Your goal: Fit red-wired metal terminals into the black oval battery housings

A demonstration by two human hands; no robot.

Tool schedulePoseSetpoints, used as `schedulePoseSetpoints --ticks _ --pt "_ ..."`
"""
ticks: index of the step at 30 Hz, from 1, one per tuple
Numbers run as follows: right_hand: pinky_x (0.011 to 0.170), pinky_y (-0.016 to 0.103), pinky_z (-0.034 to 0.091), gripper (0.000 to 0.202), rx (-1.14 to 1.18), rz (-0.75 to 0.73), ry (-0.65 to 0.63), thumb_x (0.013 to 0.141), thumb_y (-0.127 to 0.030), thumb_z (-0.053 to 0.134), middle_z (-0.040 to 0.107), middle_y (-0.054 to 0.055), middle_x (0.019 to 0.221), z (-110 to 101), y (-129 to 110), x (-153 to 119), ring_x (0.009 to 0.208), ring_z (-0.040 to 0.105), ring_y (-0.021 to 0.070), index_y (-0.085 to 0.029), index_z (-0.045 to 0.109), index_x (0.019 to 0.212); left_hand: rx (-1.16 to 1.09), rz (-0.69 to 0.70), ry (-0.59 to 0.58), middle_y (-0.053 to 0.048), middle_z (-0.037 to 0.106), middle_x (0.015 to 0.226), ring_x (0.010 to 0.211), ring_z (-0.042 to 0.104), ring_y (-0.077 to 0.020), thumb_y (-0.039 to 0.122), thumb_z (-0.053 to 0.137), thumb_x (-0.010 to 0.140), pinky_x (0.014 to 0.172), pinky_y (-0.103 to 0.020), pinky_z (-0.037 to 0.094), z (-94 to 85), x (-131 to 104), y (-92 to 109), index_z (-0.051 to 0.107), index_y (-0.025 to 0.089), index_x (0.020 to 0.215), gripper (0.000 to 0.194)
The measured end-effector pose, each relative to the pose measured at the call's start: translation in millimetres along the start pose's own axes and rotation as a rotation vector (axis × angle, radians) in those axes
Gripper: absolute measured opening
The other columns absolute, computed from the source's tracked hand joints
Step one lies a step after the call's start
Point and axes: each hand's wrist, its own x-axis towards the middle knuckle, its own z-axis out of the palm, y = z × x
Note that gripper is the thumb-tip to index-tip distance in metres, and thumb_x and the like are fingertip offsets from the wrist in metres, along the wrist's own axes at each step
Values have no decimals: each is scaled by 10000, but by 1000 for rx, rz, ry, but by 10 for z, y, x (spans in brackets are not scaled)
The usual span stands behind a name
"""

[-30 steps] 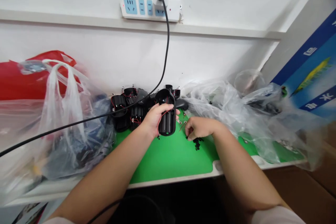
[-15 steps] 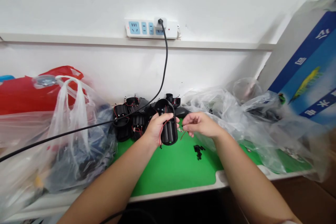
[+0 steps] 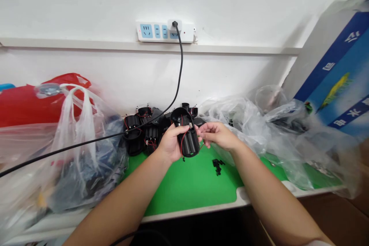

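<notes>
My left hand (image 3: 171, 142) is closed around a black plastic housing (image 3: 190, 144) with rounded battery-like channels and red wires, its round open end tilted away from me. A small pale connector shows near the thumb. Close against the housing's right side, my right hand (image 3: 215, 135) has thumb and forefinger pinched together. A short thin wire hangs below those fingers; what exactly they grip is too small to make out. Behind the hands, several similar black housings (image 3: 132, 123) with red wires are heaped against the wall. Small black pieces (image 3: 217, 166) lie on the green mat (image 3: 190, 192).
A black cable (image 3: 181, 65) runs from the power strip (image 3: 150, 32) on the wall down across the heap to the left. Clear plastic bags (image 3: 248, 123) stand at the right, and a filled bag (image 3: 83, 161) at the left. A blue-and-white box (image 3: 331, 69) leans far right.
The housing has turned slightly in my left hand and shifted a little right, showing the pale connector. My right hand's fingers have come up against its side.
</notes>
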Motion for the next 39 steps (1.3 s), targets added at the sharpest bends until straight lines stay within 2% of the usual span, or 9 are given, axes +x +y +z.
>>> schedulePoseSetpoints --ticks 7,12,17,21,25,29,34,39 --pt "440 202 442 273 20 21 -5 735 -348 726 657 13 704 16 34 17 485 576 85 -141 610 872 12 26 -25 -111 677 896 730 677 -198 198 630 739 700 -377 589 11 5 -5 630 106 910 195" --pt "442 201 445 278 28 17 -1 742 -358 725 660 16 712 12 48 22 480 575 82 -144 617 882 22 53 -53 -114 673 905 762 674 -188 186 633 744 726 -362 589 -6 12 -20 633 99 913 190" --pt "445 198 464 337 126 7 20 741 -348 735 671 27 727 30 26 24 478 574 77 -127 635 975 13 43 -68 -118 666 873 757 666 -183 185 628 745 720 -352 588 -21 16 -31 638 84 930 211" --pt "499 214 527 415 345 2 76 694 -280 783 690 20 776 43 4 10 521 617 88 -154 630 1059 -18 12 -8 -127 666 897 732 660 -177 192 612 740 665 -328 588 2 8 -14 633 72 921 218" --pt "590 178 564 315 500 19 84 708 -202 774 695 24 779 42 -23 -7 597 650 74 -137 672 1000 24 7 89 -98 664 836 635 637 -166 234 629 745 547 -312 565 51 -20 20 609 79 916 231" --pt "559 152 561 266 534 20 90 719 -176 763 686 11 751 49 -38 -1 565 639 62 -135 686 971 120 -2 164 -70 641 698 501 584 -143 203 622 732 481 -279 518 109 -60 49 593 78 976 276" --pt "509 151 554 315 541 22 87 711 -169 765 704 27 802 63 -42 -1 538 634 64 -136 677 1012 129 -53 190 -68 621 637 476 570 -142 247 601 714 467 -250 479 136 -86 69 597 67 987 327" --pt "645 158 588 266 608 68 94 713 -133 756 724 56 848 74 -76 -18 655 685 83 -116 693 970 100 -74 197 -59 612 627 468 556 -133 273 613 660 443 -227 447 144 -89 71 589 81 948 347"
